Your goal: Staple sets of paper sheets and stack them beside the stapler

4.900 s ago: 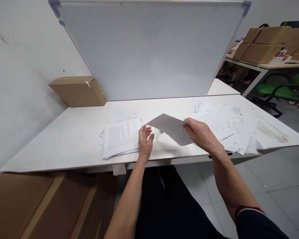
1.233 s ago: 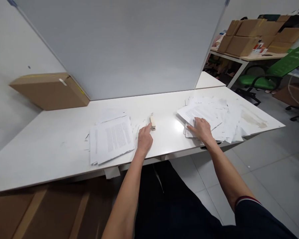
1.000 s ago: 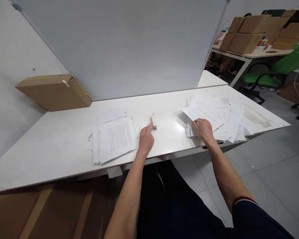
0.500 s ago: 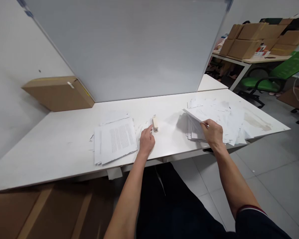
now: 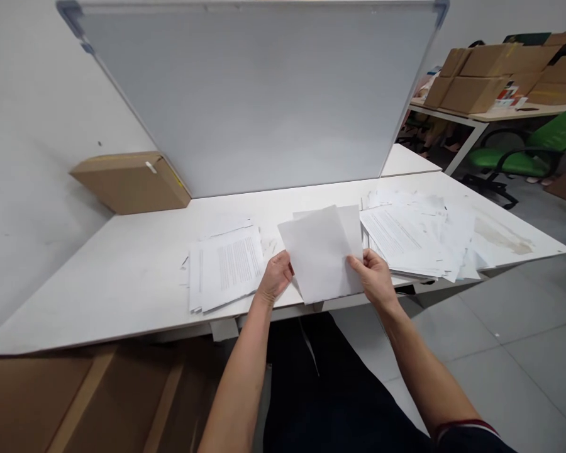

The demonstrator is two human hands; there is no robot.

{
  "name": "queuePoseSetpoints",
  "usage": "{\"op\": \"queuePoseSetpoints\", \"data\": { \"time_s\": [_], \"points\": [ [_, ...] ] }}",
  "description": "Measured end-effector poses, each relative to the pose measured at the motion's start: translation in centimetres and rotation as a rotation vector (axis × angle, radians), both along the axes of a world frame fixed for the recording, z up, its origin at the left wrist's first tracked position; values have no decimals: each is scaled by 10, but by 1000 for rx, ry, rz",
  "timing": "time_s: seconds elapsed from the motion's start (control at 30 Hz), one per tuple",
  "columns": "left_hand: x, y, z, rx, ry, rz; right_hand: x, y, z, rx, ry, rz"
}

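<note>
Sheets of paper, blank on the side facing me, are held up over the table's front edge and fanned slightly apart. My left hand is closed on their left edge. On the right edge my right hand grips them, thumb on top. Left of my left hand lies a stack of printed papers. Beyond my right hand a looser, spread pile of papers covers the table's right part. The stapler seen earlier is out of sight, with the held sheets over that spot.
A whiteboard stands along the back of the white table. A cardboard box leans by the wall at the back left. More cartons sit on another table, near a green chair. Brown boxes are below the front edge.
My right hand has brought sheets from the right pile to the middle. My left hand has left its place beside the stapler and taken hold of their left edge.
</note>
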State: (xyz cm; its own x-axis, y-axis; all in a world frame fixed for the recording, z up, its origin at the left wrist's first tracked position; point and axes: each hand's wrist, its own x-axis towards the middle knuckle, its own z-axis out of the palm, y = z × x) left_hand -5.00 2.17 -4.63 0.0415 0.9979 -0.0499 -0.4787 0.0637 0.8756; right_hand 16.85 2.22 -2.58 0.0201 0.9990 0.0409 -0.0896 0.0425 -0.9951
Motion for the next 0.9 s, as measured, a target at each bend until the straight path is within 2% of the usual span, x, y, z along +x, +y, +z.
{"op": "queuePoseSetpoints", "data": {
  "time_s": [0.1,0.2,0.27,0.33,0.37,0.43,0.5,0.57,0.63,0.7,0.8,0.9],
  "points": [
    [2,2,-2,-70,-22,66,-2,0,-9,6,-84,28],
    [4,5,-6,-85,-50,147,12,0,-2,144,-384,-76],
    [4,6,-8,-80,-49,175,27,-1,10,309,-624,-258],
    [4,7,-10,-79,-31,182,41,-3,25,456,-726,-497],
    [4,7,-10,-79,-22,185,46,-4,32,507,-690,-620],
    [3,7,-11,-84,-6,189,51,-5,43,558,-472,-789],
    [3,7,-12,-83,11,190,47,-4,46,512,-219,-742],
    [3,6,-13,-72,37,192,35,0,41,381,-122,-528],
    [2,6,-15,-65,72,196,20,6,28,261,-230,-329],
    [1,6,-16,-63,82,204,5,11,11,213,-428,-232],
    [2,7,-17,-49,38,201,-10,18,-10,221,-661,-208],
    [3,7,-16,-41,10,177,-18,21,-21,250,-756,-216]
  ]
}}
